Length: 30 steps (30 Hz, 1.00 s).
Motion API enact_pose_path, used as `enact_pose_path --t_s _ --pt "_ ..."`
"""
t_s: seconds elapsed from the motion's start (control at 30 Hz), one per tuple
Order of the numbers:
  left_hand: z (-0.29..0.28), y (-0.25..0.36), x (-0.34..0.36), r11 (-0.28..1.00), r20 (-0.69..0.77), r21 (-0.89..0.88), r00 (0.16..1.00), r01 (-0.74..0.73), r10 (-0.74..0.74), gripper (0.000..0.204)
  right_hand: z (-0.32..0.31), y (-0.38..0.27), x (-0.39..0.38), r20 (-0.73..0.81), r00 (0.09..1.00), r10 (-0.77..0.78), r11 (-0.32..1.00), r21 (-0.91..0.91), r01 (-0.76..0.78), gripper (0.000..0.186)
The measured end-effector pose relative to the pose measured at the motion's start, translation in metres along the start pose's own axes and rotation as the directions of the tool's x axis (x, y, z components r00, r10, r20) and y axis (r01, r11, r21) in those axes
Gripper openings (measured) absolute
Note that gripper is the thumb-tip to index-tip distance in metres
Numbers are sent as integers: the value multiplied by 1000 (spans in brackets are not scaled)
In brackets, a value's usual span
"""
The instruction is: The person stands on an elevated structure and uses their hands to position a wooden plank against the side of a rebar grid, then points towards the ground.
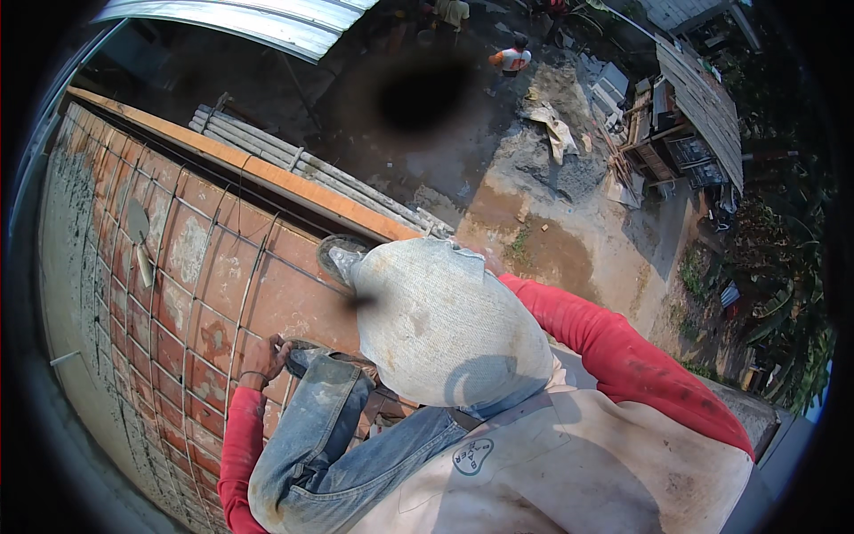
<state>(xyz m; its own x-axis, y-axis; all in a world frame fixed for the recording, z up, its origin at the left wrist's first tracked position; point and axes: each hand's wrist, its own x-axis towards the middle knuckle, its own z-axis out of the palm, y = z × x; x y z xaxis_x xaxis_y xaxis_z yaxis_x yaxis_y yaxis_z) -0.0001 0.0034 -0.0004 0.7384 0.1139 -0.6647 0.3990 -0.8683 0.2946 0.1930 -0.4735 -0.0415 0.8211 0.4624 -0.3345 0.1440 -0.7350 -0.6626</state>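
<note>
Crouching on the red deck [307, 307], you have your left hand [260, 358] at the near-right part of the mesh [193, 295], just beside your shoe [304, 358]. Fingers bend over there; can't tell if they pinch a bar or only rest. Right hand is hidden behind your pale knee [449, 320], only the red sleeve [623, 347] shows, so can't tell its state.

Mesh spreads over the deck, left of your legs, up toward the orange board [311, 196]. Thin metal bars, wide gaps: likely stiff across a short span, springy over a long one, heavy as a whole, not fragile. Probably rough rather than slippery. Best grip is around one bar close to a crossing, clear of cut ends. A trowel-like tool [139, 224] lies at its far side.
</note>
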Motion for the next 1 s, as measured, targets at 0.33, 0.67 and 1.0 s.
enact_pose_path --t_s 0.33,0.67,1.0 --pt "-5 7 -3 1000 9 4 1000 19 -19 36 -10 -20 -1 -5 1000 -24 988 -152 22 52" --pt "-4 6 -2 1000 21 5 1000 21 -21 36 -3 -10 -1 -32 999 -26 991 -135 22 52" --pt "-2 2 -1 1000 18 3 1000 13 -14 37 -4 -13 -2 -43 999 -32 992 -122 26 54"
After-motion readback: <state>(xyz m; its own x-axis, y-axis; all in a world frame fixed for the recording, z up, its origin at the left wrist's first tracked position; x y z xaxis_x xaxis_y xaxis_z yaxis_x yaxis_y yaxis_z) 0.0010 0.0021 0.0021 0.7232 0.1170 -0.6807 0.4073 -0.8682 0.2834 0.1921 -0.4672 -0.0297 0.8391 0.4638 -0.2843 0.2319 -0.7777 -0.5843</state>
